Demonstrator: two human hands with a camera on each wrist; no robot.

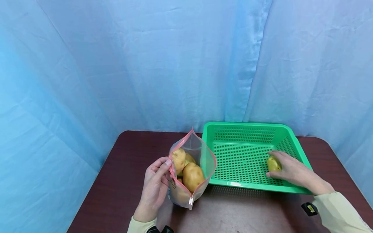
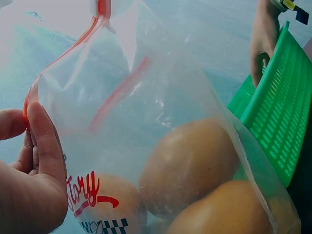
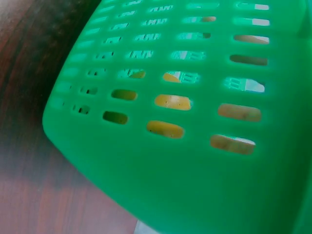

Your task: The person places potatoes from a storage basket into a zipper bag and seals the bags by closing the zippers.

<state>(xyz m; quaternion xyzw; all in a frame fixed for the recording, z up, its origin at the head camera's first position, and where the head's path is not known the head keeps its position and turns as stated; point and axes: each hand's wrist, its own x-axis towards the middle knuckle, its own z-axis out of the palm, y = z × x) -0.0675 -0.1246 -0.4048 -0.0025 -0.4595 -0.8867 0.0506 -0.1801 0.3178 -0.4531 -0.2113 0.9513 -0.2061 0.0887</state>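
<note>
The left hand (image 1: 154, 186) pinches the clear bag (image 1: 193, 145) at its pink rim, apparently to keep the mouth wide and the bag upright on the table (image 1: 140, 145). The potatoes (image 1: 193, 177) inside likely weight its bottom and steady it. Just beside it stands the green basket (image 1: 236, 155). Well apart from the left, the right hand (image 1: 292, 168) curves thumb and fingers round a lone potato (image 1: 273, 164) near the basket's right wall; how firmly is hard to tell, since slotted plastic blocks the right wrist view.
</note>
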